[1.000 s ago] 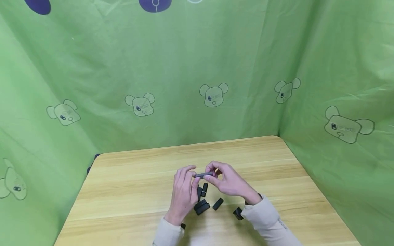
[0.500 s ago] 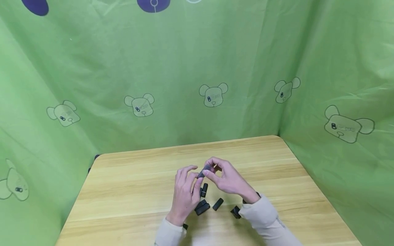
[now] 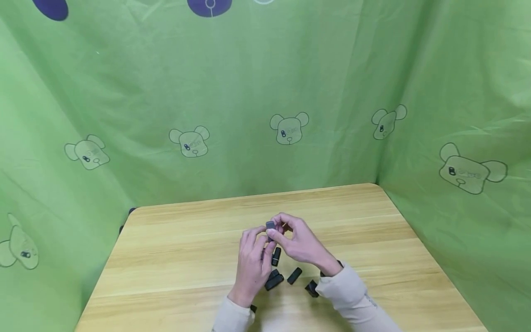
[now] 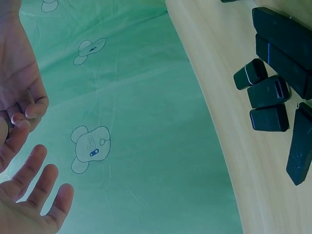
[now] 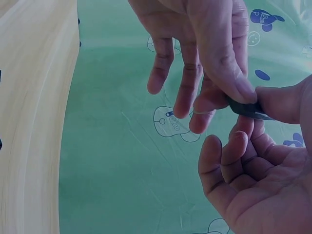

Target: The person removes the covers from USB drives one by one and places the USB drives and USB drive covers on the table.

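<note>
Above the middle of the table, both hands pinch a small dark grey block-shaped piece [image 3: 270,225] with rounded edges. My right hand [image 3: 300,242] grips it between thumb and bent fingers. From the left and below, the thumb and forefinger of my left hand [image 3: 250,258] hold its lower end, the other fingers spread loosely. In the right wrist view the dark piece [image 5: 248,109] is mostly covered by thumbs and fingertips, so its exact kind cannot be told. A thin pale line shows beside one fingertip there, too small to identify.
Beneath the hands, a black tube with a silver band [image 3: 276,257], several black bars [image 3: 274,281] and a lone black bar [image 3: 294,275] lie on the wooden table [image 3: 166,258]. A black box-like piece [image 3: 312,288] is near the right sleeve. Green curtains [image 3: 232,175] surround the table.
The grey piece has turned from lying sideways between the hands to standing more upright with its end up. Both hands have drawn closer together, the right shifting left.
</note>
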Demonstrator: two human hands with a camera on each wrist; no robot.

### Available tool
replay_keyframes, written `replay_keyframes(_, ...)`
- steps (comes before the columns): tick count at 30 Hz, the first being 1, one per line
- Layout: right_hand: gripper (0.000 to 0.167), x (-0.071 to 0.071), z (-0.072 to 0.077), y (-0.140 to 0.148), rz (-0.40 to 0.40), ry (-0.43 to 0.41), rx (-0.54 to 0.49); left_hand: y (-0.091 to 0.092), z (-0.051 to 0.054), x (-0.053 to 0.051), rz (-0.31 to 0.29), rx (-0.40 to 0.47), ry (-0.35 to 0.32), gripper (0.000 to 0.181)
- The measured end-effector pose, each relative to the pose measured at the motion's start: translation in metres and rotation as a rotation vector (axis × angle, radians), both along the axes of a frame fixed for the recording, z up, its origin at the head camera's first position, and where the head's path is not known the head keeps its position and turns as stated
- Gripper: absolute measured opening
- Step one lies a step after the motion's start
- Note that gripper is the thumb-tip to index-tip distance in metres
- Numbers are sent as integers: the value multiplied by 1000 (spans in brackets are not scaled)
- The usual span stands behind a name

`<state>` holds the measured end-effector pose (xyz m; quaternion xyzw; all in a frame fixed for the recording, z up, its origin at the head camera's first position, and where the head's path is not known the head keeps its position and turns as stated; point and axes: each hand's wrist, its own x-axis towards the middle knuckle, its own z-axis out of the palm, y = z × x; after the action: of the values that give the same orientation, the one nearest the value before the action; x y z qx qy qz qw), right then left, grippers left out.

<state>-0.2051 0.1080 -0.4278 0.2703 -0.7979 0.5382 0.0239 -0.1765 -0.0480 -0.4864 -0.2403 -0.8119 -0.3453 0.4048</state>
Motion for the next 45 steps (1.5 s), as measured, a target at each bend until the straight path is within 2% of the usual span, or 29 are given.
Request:
replay_keyframes(10, 6, 0, 4, 2, -12, 26, -8, -4, 2, -4, -16, 7, -16, 14)
replay_keyframes(20, 7, -2, 6, 4, -20, -3, 16, -11, 19, -8, 7, 62, -72, 11)
replay_keyframes(24, 6, -2, 5, 2, -17, 19, 38, -12, 23, -9, -24, 84, -102, 12)
replay_keyframes(29, 5, -1, 3, 2, -6, 46, 53, -10, 26, -8, -77, 144, -177, 8)
replay_keyframes(33, 4, 0, 1, 1, 18, 27, 80, -9, 28, -5, -86, 220, -283, 10)
replay_keyframes(36, 5, 0, 3, 1, 23, 19, 98, -9, 29, -4, -102, 288, -335, 10)
replay_keyframes(41, 6, 0, 4, 0, 12, 15, 115, -9, 31, -5, -139, 370, -355, 9)
replay_keyframes(45, 10, 0, 1, 0, 17, 12, 115, -10, 31, -3, -155, 423, -404, 10)
